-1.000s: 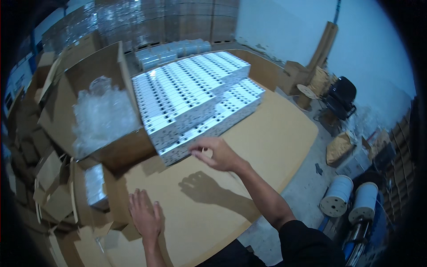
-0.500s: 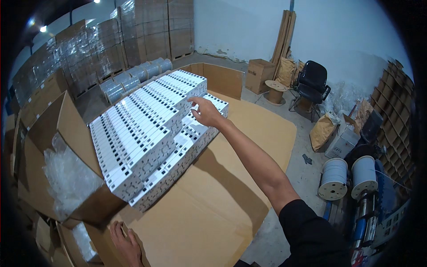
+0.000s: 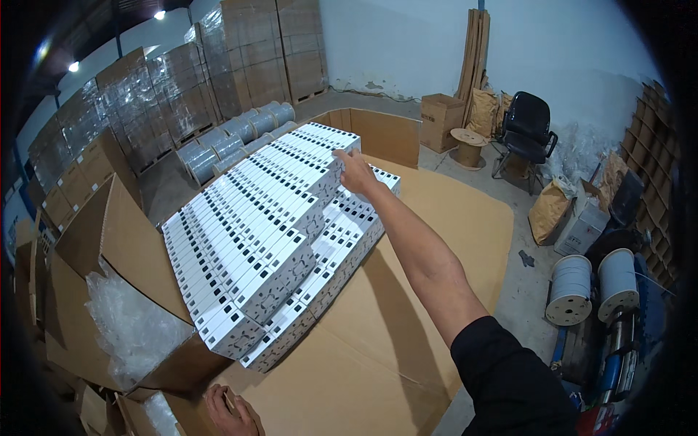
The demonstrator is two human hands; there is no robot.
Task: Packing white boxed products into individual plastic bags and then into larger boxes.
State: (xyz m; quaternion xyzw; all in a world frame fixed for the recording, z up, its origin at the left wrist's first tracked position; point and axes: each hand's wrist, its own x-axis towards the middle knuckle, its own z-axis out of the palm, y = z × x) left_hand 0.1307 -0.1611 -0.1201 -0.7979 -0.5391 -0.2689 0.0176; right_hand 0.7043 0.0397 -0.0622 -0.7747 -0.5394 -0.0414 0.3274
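Rows of slim white boxes (image 3: 247,211) with black squares on their tops and dark patterns on their ends stand packed in stepped layers on a large brown cardboard sheet (image 3: 349,327). My right hand (image 3: 356,174) reaches to the far right side of the upper layer. Its index finger points forward, with the fingertip at the edge of a box; the other fingers are partly bent, and I see nothing held. At the lower edge, my left hand (image 3: 231,411) rests by the cardboard near the stack's near corner, fingers loosely bent and apart, without a visible object.
An open carton (image 3: 138,218) with clear plastic wrap (image 3: 131,320) stands left of the stack. Behind are wrapped rolls (image 3: 236,134) and pallets of cartons (image 3: 254,54). At right are a black chair (image 3: 527,127), a wooden reel (image 3: 469,145) and white cable spools (image 3: 569,291).
The view has shifted, so the stack sits slightly lower and further right. My right hand has moved against the upper layer's edge, its fingers more bent. The left hand stays by the cardboard.
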